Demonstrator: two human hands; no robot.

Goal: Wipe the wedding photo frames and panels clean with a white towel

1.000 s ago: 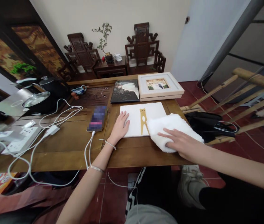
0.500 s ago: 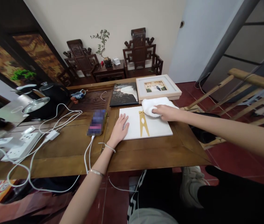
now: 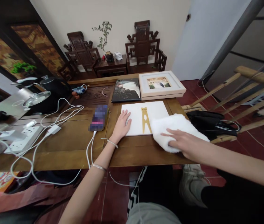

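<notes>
A white panel [image 3: 136, 116] with a gold clothespin shape [image 3: 145, 119] lies flat on the wooden table [image 3: 71, 143]. My left hand [image 3: 122, 122] rests flat on the panel's left edge, fingers stretched out. A folded white towel [image 3: 176, 127] covers the panel's near right corner. My right hand [image 3: 183, 141] presses flat on top of the towel, fingers extended.
A dark photo print [image 3: 126, 90] and a white framed photo [image 3: 161, 84] lie behind the panel. A phone [image 3: 98, 117] on a white cable sits to the left, with power strips [image 3: 21, 138], tangled cables and a kettle [image 3: 43, 93]. A bamboo rack [image 3: 239, 99] and black bag [image 3: 206, 119] stand to the right.
My right hand drew the towel from the panel's far right corner back toward me to its near right corner. My left hand stayed on the panel's left edge.
</notes>
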